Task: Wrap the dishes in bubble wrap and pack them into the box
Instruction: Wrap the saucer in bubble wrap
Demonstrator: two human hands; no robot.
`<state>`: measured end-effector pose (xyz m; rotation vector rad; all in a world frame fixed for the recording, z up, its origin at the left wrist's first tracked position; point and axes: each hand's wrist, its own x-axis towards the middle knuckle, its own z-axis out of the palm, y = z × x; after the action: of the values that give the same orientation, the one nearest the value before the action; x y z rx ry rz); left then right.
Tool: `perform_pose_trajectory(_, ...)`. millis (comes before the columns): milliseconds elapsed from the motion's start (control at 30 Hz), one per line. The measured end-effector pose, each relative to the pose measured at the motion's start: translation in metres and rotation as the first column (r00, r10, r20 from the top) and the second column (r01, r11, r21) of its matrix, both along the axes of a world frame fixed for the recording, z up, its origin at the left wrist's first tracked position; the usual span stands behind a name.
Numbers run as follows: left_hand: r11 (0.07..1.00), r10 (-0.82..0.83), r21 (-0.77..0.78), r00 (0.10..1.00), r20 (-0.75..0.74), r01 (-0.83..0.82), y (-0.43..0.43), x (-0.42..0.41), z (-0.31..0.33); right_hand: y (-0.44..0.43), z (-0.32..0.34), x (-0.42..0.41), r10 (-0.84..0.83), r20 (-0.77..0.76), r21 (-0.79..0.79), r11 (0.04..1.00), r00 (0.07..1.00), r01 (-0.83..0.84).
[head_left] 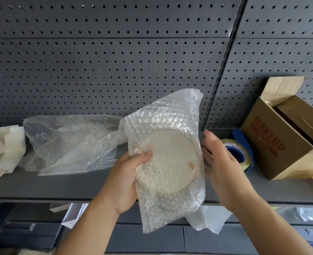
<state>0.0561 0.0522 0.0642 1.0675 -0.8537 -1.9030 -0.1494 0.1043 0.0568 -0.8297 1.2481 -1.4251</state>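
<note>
Dark grey pegboard wall (115, 61) behind; grey shelf (60, 184) below it. Open cardboard box (273, 144) sat at the shelf's right end, flaps up, red print on its side reading "MAKEUP". Loose bubble wrap sheet (69, 142) lay crumpled on the shelf to the left. Wrapped bundle (170, 111) was held above the shelf's front edge, long axis near upright, top leaning right. Inside it a round cream plate (172, 159) with orange marks faced the camera. Left grip (128, 177) pinched the plate's left rim through the wrap, thumb in front. Right grip (222, 162) was spread, fingers fairly straight at the bundle's right edge, blurred. Tape roll (244, 155) sat just beside the box; label unreadable.
</note>
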Motion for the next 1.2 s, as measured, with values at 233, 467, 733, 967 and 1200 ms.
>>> perform_pose_trajectory(233,0.998,-0.041,0.047,0.998,-0.056,0.043,0.006,-0.004,0.004,-0.010,0.000,-0.015,-0.030,0.122,0.184,0.983,0.992,0.007)
perform_pose_trajectory(467,0.987,-0.085,0.128,0.993,-0.084,0.095,0.009,-0.009,-0.001,-0.006,-0.011,-0.005,-0.022,0.302,0.220,0.974,0.953,-0.047)
perform_pose_trajectory(733,0.994,-0.018,0.110,0.999,-0.050,0.023,0.001,-0.007,-0.014,-0.007,-0.005,-0.008,-0.245,-0.010,0.195,0.950,0.970,0.242)
perform_pose_trajectory(967,0.999,0.005,0.032,0.999,-0.045,-0.003,-0.008,-0.007,-0.018,-0.011,-0.013,-0.022,-0.381,-0.086,0.050,0.921,0.920,0.386)
perform_pose_trajectory(1200,1.000,-0.006,-0.019,0.999,-0.048,0.005,-0.007,-0.015,-0.017,-0.016,-0.022,-0.012,-0.239,-0.536,0.116,0.929,0.810,0.350)
